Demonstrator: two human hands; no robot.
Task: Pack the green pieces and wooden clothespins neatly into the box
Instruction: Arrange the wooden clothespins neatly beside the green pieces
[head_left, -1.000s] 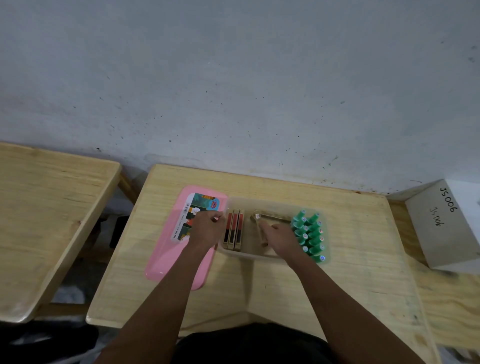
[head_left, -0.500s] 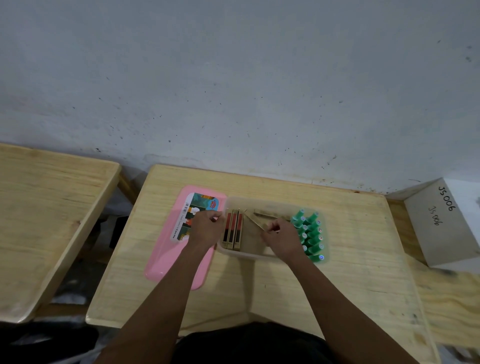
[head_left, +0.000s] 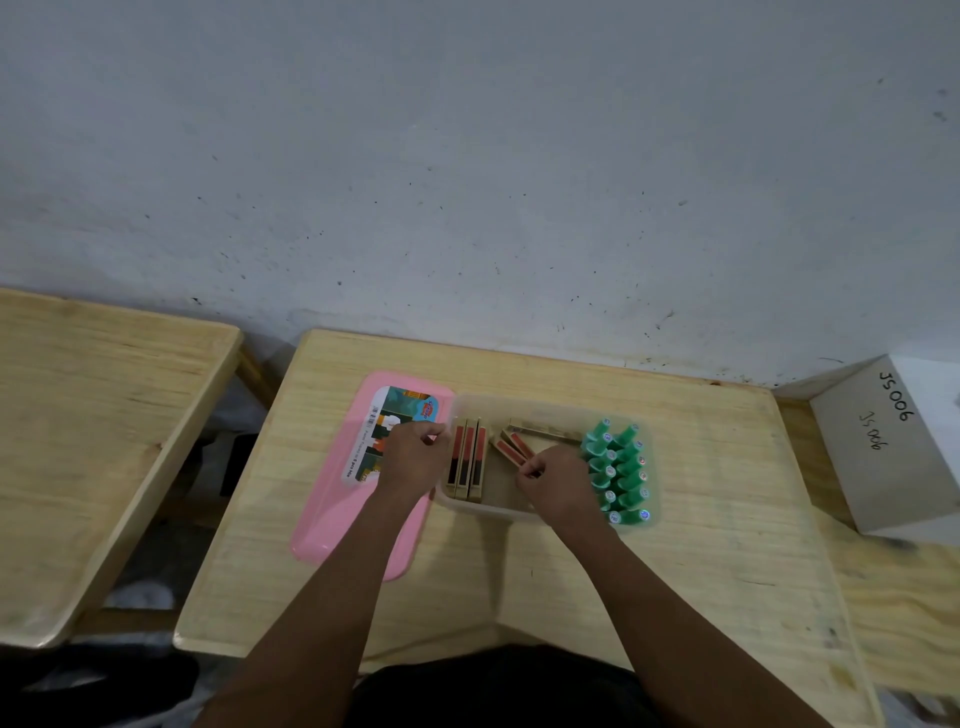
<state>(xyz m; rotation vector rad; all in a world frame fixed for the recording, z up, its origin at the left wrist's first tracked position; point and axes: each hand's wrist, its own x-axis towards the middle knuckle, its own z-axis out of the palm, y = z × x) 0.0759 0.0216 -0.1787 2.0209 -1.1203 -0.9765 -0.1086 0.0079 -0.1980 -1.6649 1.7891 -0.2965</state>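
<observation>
The box (head_left: 498, 512) sits on the counter (head_left: 717, 519) beside a pink lid (head_left: 332, 519). The left hand (head_left: 415, 457) grips the box's left wall. The right hand (head_left: 558, 480) pinches slanted clothespins (head_left: 511, 448) inside it. Green pieces (head_left: 621, 470) stand in rows at its right end.

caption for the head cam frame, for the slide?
Right hand angles two clothespins into clear box beside green pieces; left hand steadies it.

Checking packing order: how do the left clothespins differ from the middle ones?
Left clothespins lie parallel in a tidy row by the box wall; middle clothespins lie skewed and loose. The right hand pinches the middle ones; the left hand sits beside the left ones. Both are wooden with red.
</observation>
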